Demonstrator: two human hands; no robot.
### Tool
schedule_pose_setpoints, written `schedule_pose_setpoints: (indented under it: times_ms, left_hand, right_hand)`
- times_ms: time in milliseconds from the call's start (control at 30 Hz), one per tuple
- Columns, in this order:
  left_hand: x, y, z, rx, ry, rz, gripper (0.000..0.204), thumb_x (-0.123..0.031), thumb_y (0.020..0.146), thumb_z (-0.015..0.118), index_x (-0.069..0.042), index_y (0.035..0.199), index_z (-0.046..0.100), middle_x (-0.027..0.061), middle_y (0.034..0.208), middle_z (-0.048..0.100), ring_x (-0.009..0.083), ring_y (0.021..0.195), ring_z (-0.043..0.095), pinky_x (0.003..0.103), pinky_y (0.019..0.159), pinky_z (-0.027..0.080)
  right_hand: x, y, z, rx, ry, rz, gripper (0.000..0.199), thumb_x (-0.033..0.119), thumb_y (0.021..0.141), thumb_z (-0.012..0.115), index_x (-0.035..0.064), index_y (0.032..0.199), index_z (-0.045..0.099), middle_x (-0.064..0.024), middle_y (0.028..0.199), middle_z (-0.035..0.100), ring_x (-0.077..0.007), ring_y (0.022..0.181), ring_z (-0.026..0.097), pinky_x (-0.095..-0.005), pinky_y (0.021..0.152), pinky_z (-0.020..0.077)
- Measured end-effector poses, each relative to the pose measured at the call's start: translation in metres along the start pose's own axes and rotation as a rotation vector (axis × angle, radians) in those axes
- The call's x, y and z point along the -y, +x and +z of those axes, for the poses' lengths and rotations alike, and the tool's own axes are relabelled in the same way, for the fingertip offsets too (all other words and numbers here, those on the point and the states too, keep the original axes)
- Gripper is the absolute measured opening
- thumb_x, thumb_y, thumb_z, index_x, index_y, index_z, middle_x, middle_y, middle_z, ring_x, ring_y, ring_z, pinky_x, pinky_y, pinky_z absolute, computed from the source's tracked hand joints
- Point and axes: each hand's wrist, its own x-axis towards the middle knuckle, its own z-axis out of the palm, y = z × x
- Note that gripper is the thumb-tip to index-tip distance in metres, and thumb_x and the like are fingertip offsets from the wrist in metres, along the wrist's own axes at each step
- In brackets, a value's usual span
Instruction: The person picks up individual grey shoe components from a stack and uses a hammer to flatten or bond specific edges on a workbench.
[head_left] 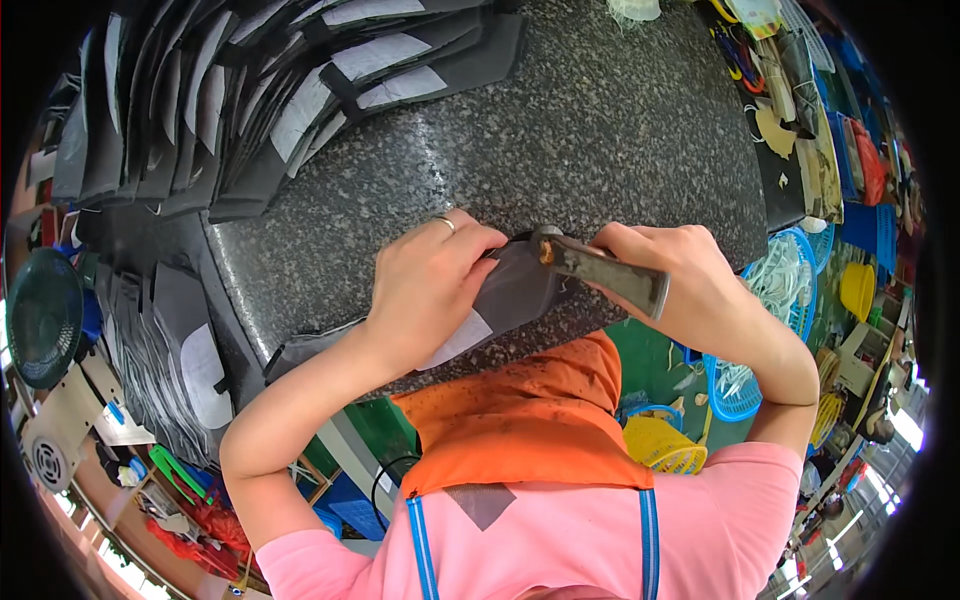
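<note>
My left hand (425, 285), with a ring on one finger, pinches the upper edge of a dark grey sheet piece (515, 290). This piece has a pale patch and lies along the near edge of the stone slab. My right hand (680, 265) is closed beside its right end, around what looks like a hammer (605, 272). The worn steel head shows, with a brown spot at its left end, over the piece's right end. Its handle is hidden, and so are most of my right fingers.
Overlapping dark pieces (270, 110) with pale patches cover the slab's (600, 130) far left. More pieces (165, 340) lie at the left. Scissors (745, 65) lie far right. Blue baskets (735, 390) with white strips and a yellow basket (665, 447) stand lower right.
</note>
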Motion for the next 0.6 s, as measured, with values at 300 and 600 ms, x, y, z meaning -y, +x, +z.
schedule_pose_setpoints:
  times_ms: [300, 600]
  left_hand:
    - [-0.010, -0.015, -0.003, 0.025, 0.384, 0.189, 0.025, -0.001, 0.071, 0.064, -0.003, 0.096, 0.066, 0.0090, 0.089, 0.061, 0.0245, 0.076, 0.062, 0.036, 0.060, 0.050]
    - [-0.010, -0.030, -0.007, 0.017, 0.440, 0.229, 0.017, -0.007, 0.073, 0.064, -0.002, 0.089, 0.065, 0.0054, 0.079, 0.055, 0.0222, 0.068, 0.057, 0.035, 0.057, 0.047]
  right_hand:
    - [0.003, 0.015, 0.018, -0.095, -0.128, -0.105, 0.015, 0.015, 0.081, 0.062, 0.0050, 0.085, 0.050, -0.0098, 0.061, 0.058, -0.0301, 0.059, 0.063, -0.0414, 0.050, 0.0493]
    - [0.015, 0.024, 0.023, -0.056, -0.106, -0.085, 0.024, 0.024, 0.087, 0.063, 0.0049, 0.081, 0.049, -0.0104, 0.056, 0.056, -0.0323, 0.053, 0.061, -0.0434, 0.046, 0.0479]
